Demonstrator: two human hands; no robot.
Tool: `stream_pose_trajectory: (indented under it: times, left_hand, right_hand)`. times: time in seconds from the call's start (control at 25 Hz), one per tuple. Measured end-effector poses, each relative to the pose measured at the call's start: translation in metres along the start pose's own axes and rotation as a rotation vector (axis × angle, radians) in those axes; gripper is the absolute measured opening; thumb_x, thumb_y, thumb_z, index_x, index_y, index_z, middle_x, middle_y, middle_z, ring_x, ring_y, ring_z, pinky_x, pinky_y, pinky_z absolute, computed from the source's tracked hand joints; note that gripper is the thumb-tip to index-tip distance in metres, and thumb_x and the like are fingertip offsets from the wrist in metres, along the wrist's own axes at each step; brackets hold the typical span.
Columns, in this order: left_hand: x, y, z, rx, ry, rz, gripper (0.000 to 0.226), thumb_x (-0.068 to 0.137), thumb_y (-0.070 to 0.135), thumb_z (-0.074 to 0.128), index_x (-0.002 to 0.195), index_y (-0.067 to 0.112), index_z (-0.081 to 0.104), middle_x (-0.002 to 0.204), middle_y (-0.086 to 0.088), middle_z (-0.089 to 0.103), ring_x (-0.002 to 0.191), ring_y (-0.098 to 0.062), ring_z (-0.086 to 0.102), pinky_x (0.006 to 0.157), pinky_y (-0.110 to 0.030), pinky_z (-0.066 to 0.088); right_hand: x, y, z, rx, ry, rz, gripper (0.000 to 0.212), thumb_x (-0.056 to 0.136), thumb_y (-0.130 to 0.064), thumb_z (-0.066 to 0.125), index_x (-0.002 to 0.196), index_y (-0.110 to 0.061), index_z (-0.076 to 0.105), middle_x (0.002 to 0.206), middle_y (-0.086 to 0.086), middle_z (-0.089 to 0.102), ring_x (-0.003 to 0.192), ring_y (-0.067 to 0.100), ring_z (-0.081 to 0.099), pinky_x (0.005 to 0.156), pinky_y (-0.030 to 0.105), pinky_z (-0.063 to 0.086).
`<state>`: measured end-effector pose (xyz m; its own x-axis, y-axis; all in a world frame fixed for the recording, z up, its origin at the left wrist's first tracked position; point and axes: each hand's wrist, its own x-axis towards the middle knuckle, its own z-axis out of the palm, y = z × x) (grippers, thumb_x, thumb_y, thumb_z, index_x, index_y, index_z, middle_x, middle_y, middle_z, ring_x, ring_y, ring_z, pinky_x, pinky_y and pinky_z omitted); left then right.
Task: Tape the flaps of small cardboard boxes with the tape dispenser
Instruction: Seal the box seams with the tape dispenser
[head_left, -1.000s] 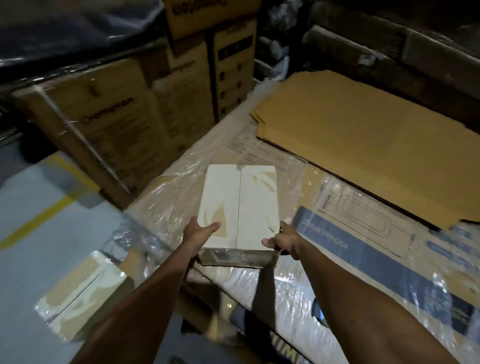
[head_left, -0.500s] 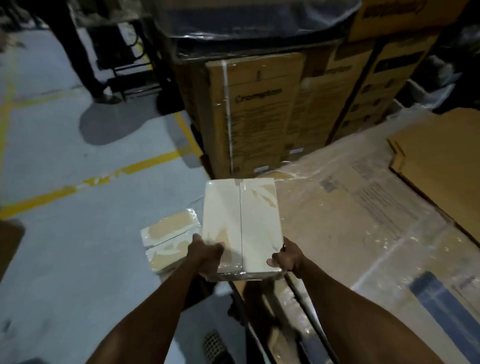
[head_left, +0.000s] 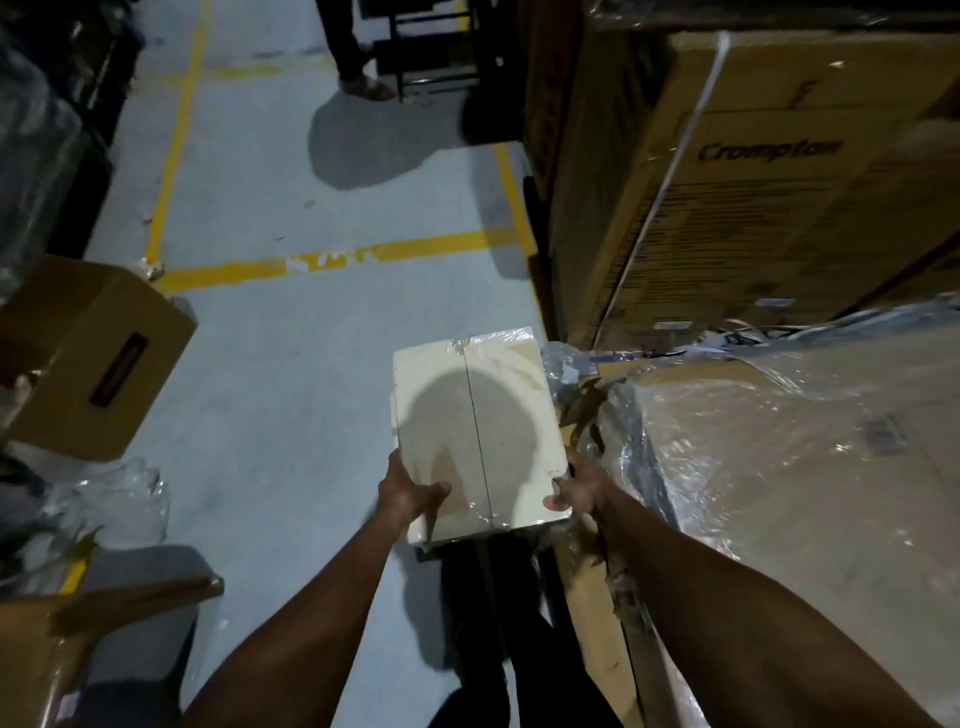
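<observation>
**Box held out over the floor, seam running away from the grip**

Cardboard is counted from left to right, each place given against the small box (head_left: 478, 431). To its left, well apart, one brown carton (head_left: 88, 358) is seen tilted on the grey floor (head_left: 291, 405). The small box itself, one only, is carried clear of the floor, its flaps closed and glossy tape visible along the centre seam. To its right, just beside it, one plastic-wrapped pallet load (head_left: 779, 467) is seen, and beyond the box to the upper right one large printed carton (head_left: 753, 182) stands. No tape dispenser can be found in view.

Two hands are counted. The left hand (head_left: 408, 493) is clamped on the near left corner of the small box, thumb laid over the top face. The right hand (head_left: 579, 491) is clamped on the near right corner, fingers curled under the edge.

The long axis of the small box runs directly away from the grip, so nearly its whole length lies ahead of both hands, neither hand being nearer. Any setting-down is judged to depend on that forward overhang.
</observation>
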<state>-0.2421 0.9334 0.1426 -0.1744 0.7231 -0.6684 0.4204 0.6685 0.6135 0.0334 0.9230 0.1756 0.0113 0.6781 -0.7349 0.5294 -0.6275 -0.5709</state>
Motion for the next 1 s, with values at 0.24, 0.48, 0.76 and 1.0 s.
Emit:
stream_pose_trajectory:
  times: [0.24,0.48,0.76,1.0]
  left_hand:
    - [0.057,0.002,-0.013,-0.030,0.047,-0.099,0.078,0.072,0.018,0.084,0.136,0.016,0.038,0.111,-0.001,0.059,0.108,-0.024,0.053,0.089,-0.032,0.045]
    - [0.140,-0.023,-0.006,-0.037,0.059,-0.102,0.094,0.063,0.020,0.083,0.143,0.025,0.034,0.128,-0.004,0.057,0.114,-0.029,0.054,0.090,-0.041,0.052]
    - [0.221,-0.050,0.005,-0.038,0.088,-0.099,0.087,0.071,0.009,0.082,0.144,0.021,0.035,0.125,-0.005,0.057,0.108,-0.026,0.054,0.088,-0.036,0.049]
    - [0.250,-0.055,0.016,0.078,0.119,-0.104,0.082,0.071,0.005,0.082,0.139,0.010,0.037,0.117,-0.007,0.058,0.097,-0.019,0.050,0.080,-0.028,0.044]
  right_hand:
    - [0.082,-0.023,0.021,-0.057,-0.050,-0.013,0.069,0.077,-0.008,0.074,0.138,-0.021,0.046,0.119,0.002,0.062,0.099,0.018,0.059,0.080,0.022,0.048]
    - [0.177,-0.025,0.045,-0.044,-0.035,0.040,0.073,0.072,0.010,0.071,0.136,-0.017,0.046,0.108,0.001,0.054,0.081,0.010,0.055,0.049,0.011,0.045]
    - [0.261,-0.016,0.072,-0.040,-0.010,0.042,0.083,0.072,0.016,0.069,0.145,-0.011,0.040,0.114,0.001,0.053,0.099,0.016,0.051,0.046,0.008,0.043]
    - [0.295,-0.007,0.085,-0.119,0.023,0.078,0.093,0.065,0.009,0.074,0.145,-0.018,0.036,0.121,0.007,0.060,0.101,0.025,0.057,0.064,0.026,0.056]
